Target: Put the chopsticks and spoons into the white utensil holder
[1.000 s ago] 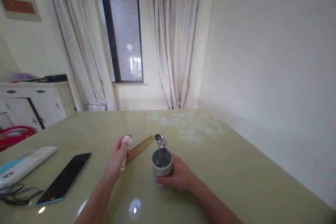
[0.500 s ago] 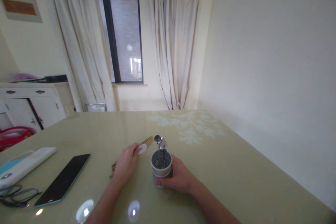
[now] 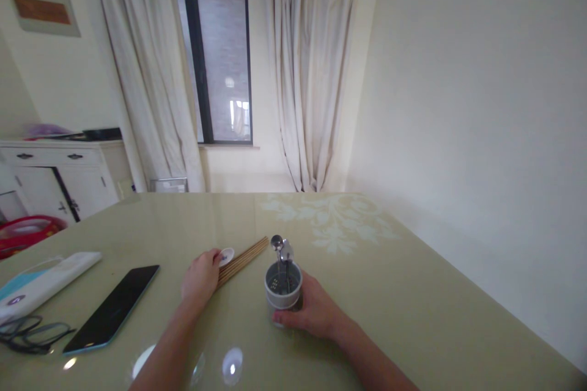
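My left hand [image 3: 202,276] is closed on a white ceramic spoon [image 3: 226,256] whose oval bowl, with a small dark mark, shows past the fingertips; the rest is hidden. Beside and partly under that hand, a bundle of brown chopsticks [image 3: 243,263] lies slanted on the table. My right hand [image 3: 316,308] wraps round the side of a grey utensil holder [image 3: 283,301], which stands upright with holes visible in its bottom. Metal spoons [image 3: 276,243] lean in the holder, their bowls above its rim.
To the left on the glossy table [image 3: 413,317] lie a black phone or tablet [image 3: 112,308], a long white device [image 3: 50,284] and dark-framed glasses [image 3: 34,335]. A white cabinet [image 3: 87,177] and a red basket [image 3: 30,232] are beyond the left edge. A wall [image 3: 481,134] rises at right.
My left hand has moved left with the white spoon, uncovering more of the chopsticks. My right hand and the holder have stayed in place.
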